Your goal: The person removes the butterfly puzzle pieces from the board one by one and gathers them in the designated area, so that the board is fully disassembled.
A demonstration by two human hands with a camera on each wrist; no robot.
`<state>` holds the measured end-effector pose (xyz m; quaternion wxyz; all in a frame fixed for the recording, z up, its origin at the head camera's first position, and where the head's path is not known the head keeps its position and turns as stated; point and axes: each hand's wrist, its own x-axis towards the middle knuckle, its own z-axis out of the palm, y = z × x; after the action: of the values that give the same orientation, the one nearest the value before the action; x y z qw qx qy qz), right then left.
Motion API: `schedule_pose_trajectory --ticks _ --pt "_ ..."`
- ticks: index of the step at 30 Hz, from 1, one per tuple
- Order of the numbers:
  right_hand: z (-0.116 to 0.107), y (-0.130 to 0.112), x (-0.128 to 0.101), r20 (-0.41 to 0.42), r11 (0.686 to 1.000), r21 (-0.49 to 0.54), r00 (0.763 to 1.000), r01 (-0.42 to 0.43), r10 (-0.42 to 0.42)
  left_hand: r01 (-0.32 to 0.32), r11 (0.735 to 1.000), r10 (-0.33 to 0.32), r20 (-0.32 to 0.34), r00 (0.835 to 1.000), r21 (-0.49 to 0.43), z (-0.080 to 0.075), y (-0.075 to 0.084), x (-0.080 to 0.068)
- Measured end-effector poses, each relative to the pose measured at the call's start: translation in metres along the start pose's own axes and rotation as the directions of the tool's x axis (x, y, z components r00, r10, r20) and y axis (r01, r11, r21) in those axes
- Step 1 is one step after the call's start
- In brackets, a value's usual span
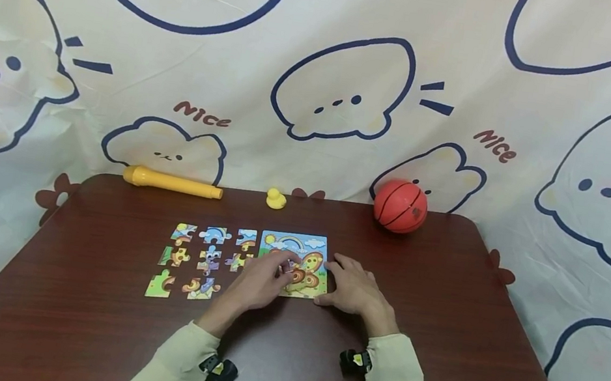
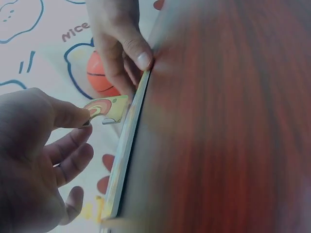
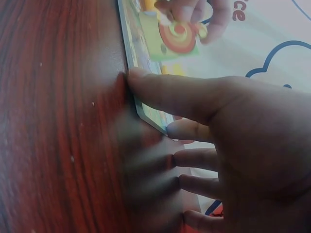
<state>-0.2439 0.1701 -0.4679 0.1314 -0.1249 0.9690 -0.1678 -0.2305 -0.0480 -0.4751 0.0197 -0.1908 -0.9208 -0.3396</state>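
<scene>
A flat puzzle board [image 1: 316,245] printed with a rainbow, a sun and butterflies lies on the table. My left hand [image 1: 264,278] is over its lower left part. Thumb and fingertips pinch a yellow-green puzzle piece [image 2: 116,104] with a reddish swirl, held tilted just above the board. At the board's lower right corner, my right hand [image 1: 357,288] rests with the thumb on the front edge and the index finger against the right side; its other fingers touch the table. The left hand hides part of the board's picture.
Left of the board several loose puzzle pieces [image 1: 159,284] lie in rough rows. Along the table's back edge are a yellow toy microphone [image 1: 173,182], a yellow rubber duck [image 1: 276,198] and a red ball [image 1: 400,206]. A printed cloth [image 1: 251,156] hangs behind.
</scene>
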Motion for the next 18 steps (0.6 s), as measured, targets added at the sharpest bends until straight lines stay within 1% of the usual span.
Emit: schedule_pose_trajectory --ticks 7,14,18 --pt "0.000 0.000 0.000 0.002 1.000 -0.004 1.000 -0.013 0.013 0.030 0.999 -0.030 -0.005 1.000 -0.030 -0.016 -0.012 -0.013" --pt "0.000 -0.001 0.001 0.004 1.000 0.006 1.000 -0.011 0.011 0.092 0.995 -0.091 0.007 0.996 -0.037 -0.031 -0.026 -0.026" --pt "0.000 -0.001 0.001 0.003 1.000 0.006 1.000 -0.014 0.014 0.114 0.993 -0.114 0.008 0.993 -0.031 -0.038 -0.034 -0.031"
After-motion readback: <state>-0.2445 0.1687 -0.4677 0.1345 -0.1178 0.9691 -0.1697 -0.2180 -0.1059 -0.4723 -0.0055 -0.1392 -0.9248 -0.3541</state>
